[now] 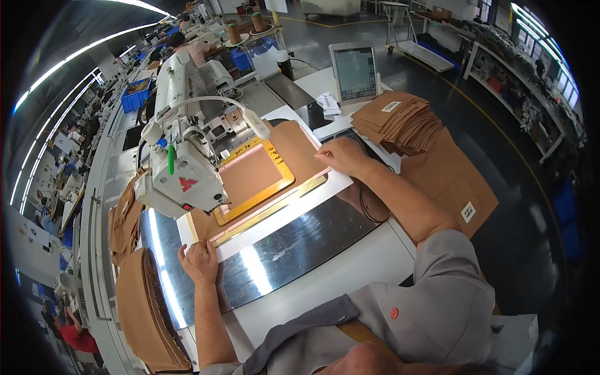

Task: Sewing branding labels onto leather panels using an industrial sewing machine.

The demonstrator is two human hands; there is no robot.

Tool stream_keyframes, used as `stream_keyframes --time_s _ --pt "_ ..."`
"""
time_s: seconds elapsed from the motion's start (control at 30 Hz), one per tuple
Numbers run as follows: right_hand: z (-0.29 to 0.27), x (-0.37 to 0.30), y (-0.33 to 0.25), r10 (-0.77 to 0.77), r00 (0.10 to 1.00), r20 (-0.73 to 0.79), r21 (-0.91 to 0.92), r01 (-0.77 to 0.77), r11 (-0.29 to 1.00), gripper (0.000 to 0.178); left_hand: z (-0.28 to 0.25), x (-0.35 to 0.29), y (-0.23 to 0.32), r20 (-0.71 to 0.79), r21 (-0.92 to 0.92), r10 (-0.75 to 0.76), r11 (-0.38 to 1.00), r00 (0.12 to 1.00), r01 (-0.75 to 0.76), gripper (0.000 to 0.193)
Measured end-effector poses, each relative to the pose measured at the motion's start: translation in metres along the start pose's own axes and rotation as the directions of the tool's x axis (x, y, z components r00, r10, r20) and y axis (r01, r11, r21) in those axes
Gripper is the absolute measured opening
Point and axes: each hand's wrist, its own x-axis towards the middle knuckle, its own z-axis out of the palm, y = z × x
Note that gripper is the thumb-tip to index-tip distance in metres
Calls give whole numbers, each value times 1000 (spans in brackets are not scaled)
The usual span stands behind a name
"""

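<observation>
Grey shirt [437,269] right up close, a red button [394,312] on it, and both forearms reaching out over the work! Low on the left, a stack of brown pieces [140,312] sits at the bench edge, probably parked within arm's reach. Now the left hand [201,259]: fingers curled and gathered at the near corner of the white sheet [337,182], though whether they pinch it or just press, I cannot tell. Over to the right hand [344,156], fingertips bunched at the brown panel's [300,147] right edge; grip or light pressure, again I can't say. One hand at each end, likely to keep everything square on the shiny metal plate [300,250].

And there's that panel, lying on the sheet, a yellow frame [279,164] on top, presumably holding it flat. Handwritten marks run along the frame's far corner. Looming over its left side, the sewing machine head [181,178] wears a red emblem, and a lamp [256,125] arches across, surely there for light.

Out right, a large brown piece [437,169] carries a printed white label [467,211]; the fanned pile [397,122] beyond shows another. Behind, a tablet screen [354,72] stands facing the worker, its text too small to follow. Farther still, thread cones [233,32] and a seated co-worker [187,47]!
</observation>
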Motion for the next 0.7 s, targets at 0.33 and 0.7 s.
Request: stream_keyframes --time_s 0.33,0.7 --pt "17 55 71 -152 975 -161 -341 89 936 23 7 4 0 28 0 -16 1000 999 16 7" --pt "-70 33 76 -97 984 -147 -646 -21 763 23 5 4 -1 54 -4 -32 999 998 32 5"
